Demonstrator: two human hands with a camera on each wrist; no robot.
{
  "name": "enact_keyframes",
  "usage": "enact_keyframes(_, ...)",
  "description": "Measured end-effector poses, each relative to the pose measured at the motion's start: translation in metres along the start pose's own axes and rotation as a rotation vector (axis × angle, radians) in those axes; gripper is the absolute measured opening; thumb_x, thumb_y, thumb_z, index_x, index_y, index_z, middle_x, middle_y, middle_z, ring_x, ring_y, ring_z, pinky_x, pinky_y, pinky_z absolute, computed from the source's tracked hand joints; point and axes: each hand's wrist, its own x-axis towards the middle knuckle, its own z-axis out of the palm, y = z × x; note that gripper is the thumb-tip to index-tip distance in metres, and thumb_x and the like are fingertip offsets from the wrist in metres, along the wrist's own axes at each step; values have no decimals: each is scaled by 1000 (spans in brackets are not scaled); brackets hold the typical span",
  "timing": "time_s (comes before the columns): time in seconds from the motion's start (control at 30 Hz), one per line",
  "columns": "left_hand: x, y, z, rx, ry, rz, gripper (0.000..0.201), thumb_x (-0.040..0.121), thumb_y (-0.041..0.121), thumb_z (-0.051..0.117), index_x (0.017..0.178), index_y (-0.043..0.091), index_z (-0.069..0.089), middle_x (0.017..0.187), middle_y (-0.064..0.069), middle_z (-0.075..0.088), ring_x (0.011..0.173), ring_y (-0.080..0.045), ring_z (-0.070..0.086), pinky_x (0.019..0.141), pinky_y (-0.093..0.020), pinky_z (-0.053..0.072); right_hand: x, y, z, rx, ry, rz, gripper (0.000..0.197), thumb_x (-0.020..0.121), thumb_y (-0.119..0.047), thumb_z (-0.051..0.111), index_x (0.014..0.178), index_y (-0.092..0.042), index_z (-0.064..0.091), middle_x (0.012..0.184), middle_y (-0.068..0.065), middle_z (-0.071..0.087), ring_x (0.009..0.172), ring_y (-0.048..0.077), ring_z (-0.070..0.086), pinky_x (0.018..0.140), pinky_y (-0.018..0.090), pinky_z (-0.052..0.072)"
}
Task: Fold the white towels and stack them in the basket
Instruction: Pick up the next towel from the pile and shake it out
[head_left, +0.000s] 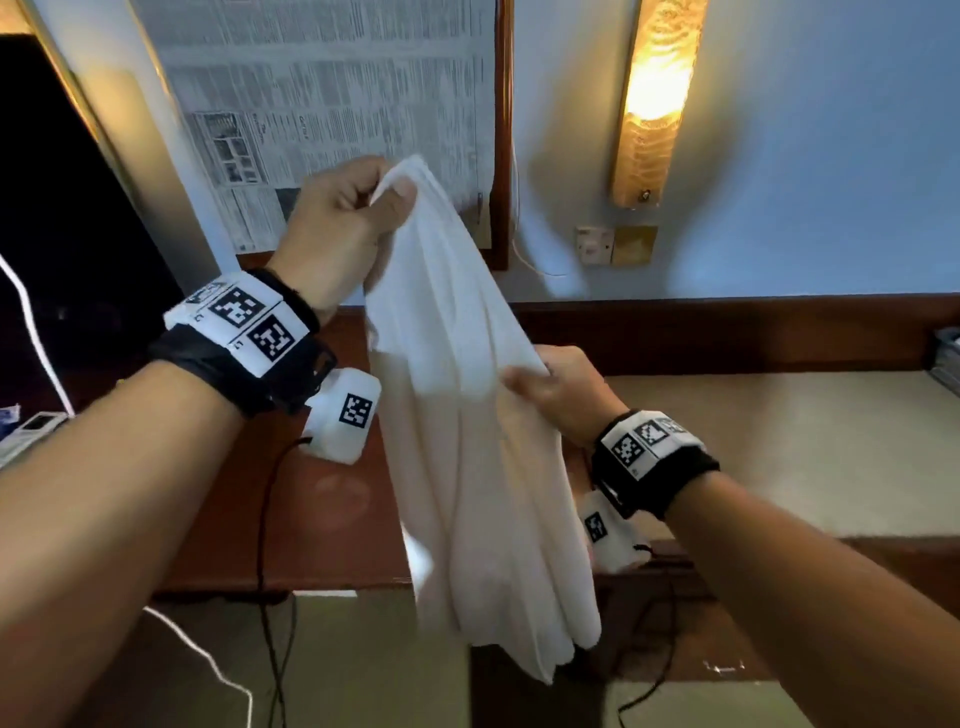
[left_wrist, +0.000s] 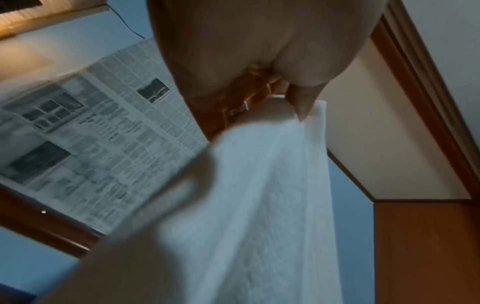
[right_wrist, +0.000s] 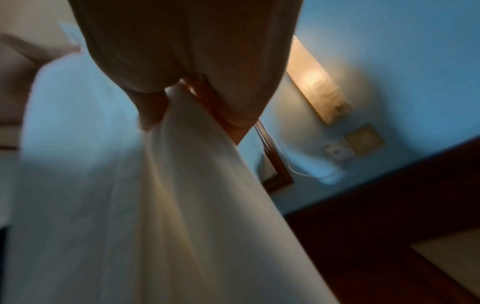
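Observation:
A white towel (head_left: 467, 415) hangs in the air in long loose folds in front of me. My left hand (head_left: 348, 223) is raised and pinches its top corner between thumb and curled fingers. Lower and to the right, my right hand (head_left: 561, 389) grips the towel's right edge about halfway down. The left wrist view shows the thumb (left_wrist: 302, 102) pressed on the towel (left_wrist: 259, 195). In the right wrist view, fingers (right_wrist: 153, 111) clamp the cloth (right_wrist: 155, 205). No basket is in view.
A dark wooden desk (head_left: 332, 509) runs below the hands, with a beige surface (head_left: 779, 447) to the right. Newspaper (head_left: 332, 104) covers a framed panel on the blue wall. A lit wall lamp (head_left: 654, 98) and wall sockets (head_left: 615, 244) are beyond. Cables (head_left: 270, 545) hang from the wrist units.

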Motion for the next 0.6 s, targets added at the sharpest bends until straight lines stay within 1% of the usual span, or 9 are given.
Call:
enact_keyframes(0.1,-2,-11,-8,39,97,-12,36,103,26,54,70,16,46,40,6,45,31,-20,32,37,-28,21,-19,69,6,-191,-29,116,27,95,-21,62,69,-11,60,65,-1,55,64,20,52,63,38,46)
enact_keyframes(0.17,-3,-23,-16,93,214,-51,33,101,28,55,69,23,49,48,14,45,44,-9,36,45,-26,27,-32,112,2,-307,-78,213,29,94,-23,63,66,-15,61,64,2,57,67,26,56,63,39,46)
enact_keyframes(0.23,-6,-36,-26,146,313,-99,28,98,30,57,71,28,53,59,17,45,58,-5,39,55,-26,31,-44,148,-8,-413,-130,316,31,93,-26,65,63,-23,61,64,2,58,68,26,56,61,36,41)
enact_keyframes(0.33,-12,-53,-38,192,408,-165,26,97,31,58,71,30,59,65,17,50,62,-3,45,57,-22,36,-60,190,-23,-571,-219,497,19,96,-26,62,87,-17,77,84,11,70,86,32,64,66,32,37)
enact_keyframes(0.4,-18,-62,-40,219,465,-224,27,96,49,58,74,35,65,67,18,56,65,0,49,59,-18,39,-70,215,-32,-687,-281,615,22,97,-26,60,101,-11,75,101,15,72,99,34,65,73,31,44)
enact_keyframes(0.47,-22,-72,-45,213,542,-276,31,85,76,54,76,50,68,64,26,58,64,7,50,61,-15,40,-80,235,-40,-755,-305,727,26,96,-27,61,106,-7,73,107,16,71,101,33,66,75,31,47)
enact_keyframes(0.5,-24,-76,-47,229,553,-279,27,84,78,53,77,55,67,65,28,58,64,8,51,62,-14,41,-84,242,-44,-771,-295,764,26,95,-25,61,107,-5,72,107,17,71,99,34,66,74,32,47)
enact_keyframes(0.53,-25,-77,-48,248,547,-278,24,88,72,53,78,55,66,66,28,59,65,8,52,63,-14,42,-86,248,-45,-781,-279,791,25,95,-22,61,107,-3,73,106,18,70,97,35,66,72,31,47)
enact_keyframes(0.6,-28,-74,-44,279,520,-253,25,92,57,54,76,42,66,71,18,58,66,5,50,63,-19,42,-84,248,-43,-770,-263,827,22,93,-15,59,105,-3,73,101,18,70,90,34,65,68,31,47)
